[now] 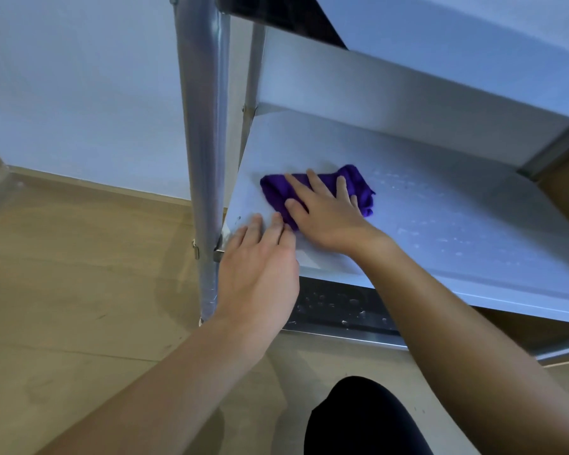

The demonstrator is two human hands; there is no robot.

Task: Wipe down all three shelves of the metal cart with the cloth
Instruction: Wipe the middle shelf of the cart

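Pressing flat on the cloth [274, 191], the right hand [326, 218] lies palm down with its fingers straight and spread, gripping nothing and only bearing down on the fabric. The cloth sits on the middle shelf [440, 218] of the metal cart [204, 159], towards that shelf's left end and a little back from its front edge. It is a deep purple, soft and bunched into a rough oblong. Its left end shows beyond the fingertips, and its right end bulges out past the little finger. Apart from the cloth, the middle shelf carries pale, wet-looking specks scattered over its surface to the right of the cloth. The left hand [260, 267] rests on the near left corner of the same shelf, just beside the cart's upright post. Its fingers are straight and close together and hold nothing, and the tips lie just short of the cloth's near edge and beside the right thumb. Beneath, the lower shelf [335, 303] shows as a darker strip dotted with beads of water. The upper shelf [391, 90] overhangs the work, with its pale front rim running across the view. A wooden floor [79, 274] and a pale wall [79, 77] lie to the left, and a dark garment [358, 421] shows at the bottom.
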